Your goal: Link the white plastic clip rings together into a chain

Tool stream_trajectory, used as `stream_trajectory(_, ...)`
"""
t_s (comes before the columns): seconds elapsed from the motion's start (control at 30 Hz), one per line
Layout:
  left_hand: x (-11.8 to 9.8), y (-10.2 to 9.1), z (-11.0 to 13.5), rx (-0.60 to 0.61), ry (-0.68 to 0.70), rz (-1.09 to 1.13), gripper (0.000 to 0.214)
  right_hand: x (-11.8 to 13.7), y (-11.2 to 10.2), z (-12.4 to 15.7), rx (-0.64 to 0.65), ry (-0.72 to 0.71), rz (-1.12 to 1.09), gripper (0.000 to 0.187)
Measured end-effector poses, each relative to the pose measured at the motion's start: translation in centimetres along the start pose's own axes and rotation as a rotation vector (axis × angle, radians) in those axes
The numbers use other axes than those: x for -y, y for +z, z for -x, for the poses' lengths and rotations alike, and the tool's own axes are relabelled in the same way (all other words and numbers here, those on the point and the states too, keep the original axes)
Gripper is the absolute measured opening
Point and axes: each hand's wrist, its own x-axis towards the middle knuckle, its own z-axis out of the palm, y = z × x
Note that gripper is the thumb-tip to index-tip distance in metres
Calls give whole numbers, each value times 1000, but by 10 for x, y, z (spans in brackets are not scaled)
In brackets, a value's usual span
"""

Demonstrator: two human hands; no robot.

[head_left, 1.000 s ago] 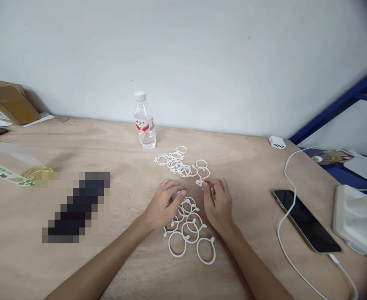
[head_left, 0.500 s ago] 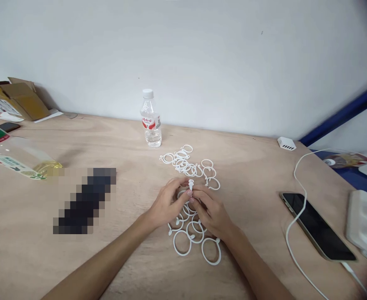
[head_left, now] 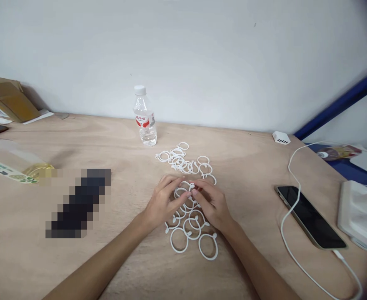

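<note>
My left hand (head_left: 162, 202) and my right hand (head_left: 213, 205) meet over the middle of the table, fingers bent in a pinch. Between their fingertips is a white plastic curtain ring (head_left: 191, 186) with a small eyelet; the fingers hide part of it. Below and between my hands lie several loose rings, among them one at the front right (head_left: 208, 247) and one at the front left (head_left: 179, 240). Beyond my fingertips, more white curtain rings (head_left: 186, 167) overlap in a loose pile.
A water bottle (head_left: 146, 121) stands behind the ring pile. At right lie a phone (head_left: 311, 218) with a white cable (head_left: 283, 225) and a white plastic case (head_left: 358, 208). On the left are a large clear bottle (head_left: 11, 156) lying down, a pixelated dark object (head_left: 78, 204) and a cardboard box (head_left: 14, 102).
The curtain ring in my fingertips has turned, so its eyelet now points more to the right and its loop shows. The whole view has shifted slightly.
</note>
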Motion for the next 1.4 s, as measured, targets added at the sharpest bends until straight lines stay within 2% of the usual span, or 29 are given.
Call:
stream_trajectory(0.17, 0, 0, 3, 70, 50, -45, 31, -2, 1, 0, -10, 46, -54, 16)
stream_trajectory(0.43, -1, -2, 2, 94, 9, -55, 28, -2, -1, -1, 18, 199, -179, 16)
stream_trajectory(0.93, -1, 0, 2, 97, 18, -55, 26, -3, -2, -1, 7, 178, -127, 18)
stream_trajectory(1.03, -1, 2, 1, 75, 25, -75, 28, -6, -7, -2, -113, 118, -8, 18)
stream_trajectory(1.1, -2, 2, 1, 72, 33, -93, 30, -11, -13, -4, -224, 59, 164, 14)
stream_trajectory(1.17, -3, 2, 1, 83, 55, -108, 29, -19, -21, -5, -274, 18, 361, 8)
stream_trajectory(1.27, -5, 1, 1, 88, 90, -124, 22, -30, -27, -6, -215, 18, 571, 3)
stream_trajectory(1.4, -6, 0, 0, 65, 65, -98, 18, -36, -26, -5, -132, 59, 656, 1)
